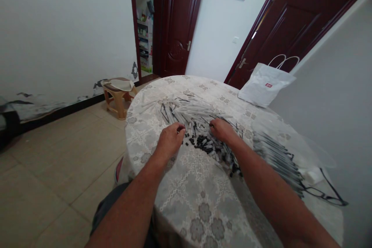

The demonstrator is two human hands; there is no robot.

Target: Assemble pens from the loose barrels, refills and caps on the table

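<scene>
My left hand (172, 138) is at the near left edge of a heap of pen parts, its fingers curled together in a pinch. What they hold, if anything, is too small to make out. My right hand (222, 129) reaches into the right side of the heap with thumb and fingers closed; its grip is hidden. Beyond both hands lie many whitish translucent pen barrels (193, 109) with thin dark sticks among them. Small black plugs (192, 140) are scattered between the hands. Closer to me is a pile of clear and black pen caps (207, 145), partly behind my right forearm.
A patterned tablecloth (200, 193) covers the round table. On the right are a row of dark, pen-like sticks (277, 159) and black-framed glasses (325, 195). A white paper bag (266, 83) stands at the back right. A stool (118, 97) is on the floor left.
</scene>
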